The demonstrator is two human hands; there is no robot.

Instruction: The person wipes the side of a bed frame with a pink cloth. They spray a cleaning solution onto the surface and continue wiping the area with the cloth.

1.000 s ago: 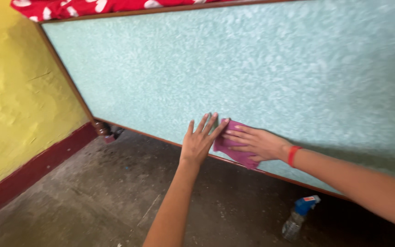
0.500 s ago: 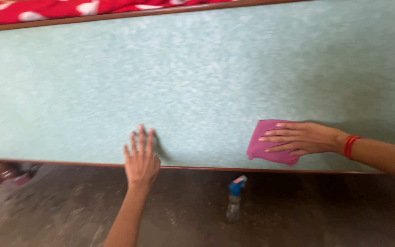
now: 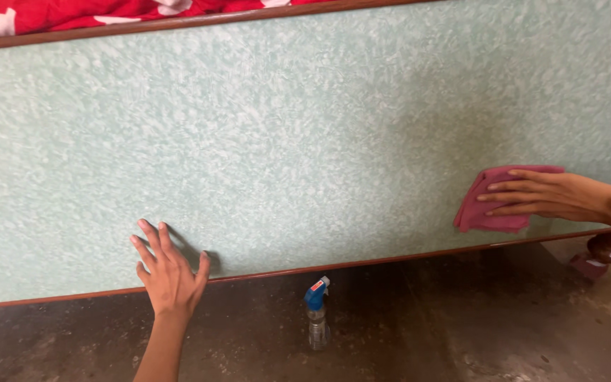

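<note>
A large pale green mottled panel, framed in brown wood, fills most of the head view. My right hand presses a folded pink cloth flat against the panel near its lower right end. A red band circles that wrist. My left hand rests with fingers spread on the panel's lower edge at the left, holding nothing.
A clear spray bottle with a blue nozzle stands on the dark concrete floor under the panel. A round brown wooden leg is at the right end. Red fabric with white shapes lies on top.
My right hand has slid the pink cloth rightward along the panel, away from my left hand. The view has shifted right, so the yellow wall has left the frame.
</note>
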